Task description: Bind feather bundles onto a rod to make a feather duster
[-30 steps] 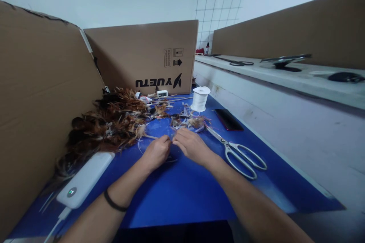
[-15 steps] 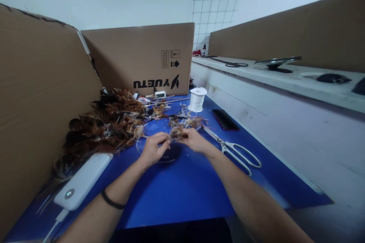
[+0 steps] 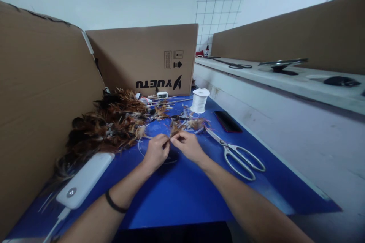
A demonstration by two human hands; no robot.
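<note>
My left hand (image 3: 156, 152) is closed, its fingertips pinched at the lower end of a small brown feather bunch (image 3: 174, 127). Pressed in from the other side, the thumb and fingers of my right hand (image 3: 187, 145) meet the same end. The bunch points up and away from me, its base hidden by the fingers. A thin clear cord (image 3: 139, 148) curves over the blue table beside my left hand. Silver scissors (image 3: 234, 153) lie partly open to the right of my right hand.
Brown and black feathers (image 3: 114, 121) are heaped at the left, near a white power bank (image 3: 85, 178) with a cable. Beyond my hands stand a white spool (image 3: 200, 100) and a cardboard box (image 3: 122, 57). A dark phone (image 3: 227, 121) lies by the wall.
The feather bunch has turned from lying across my right fingers to pointing away from me. Both hands have come closer together at its base. The view has shifted slightly.
</note>
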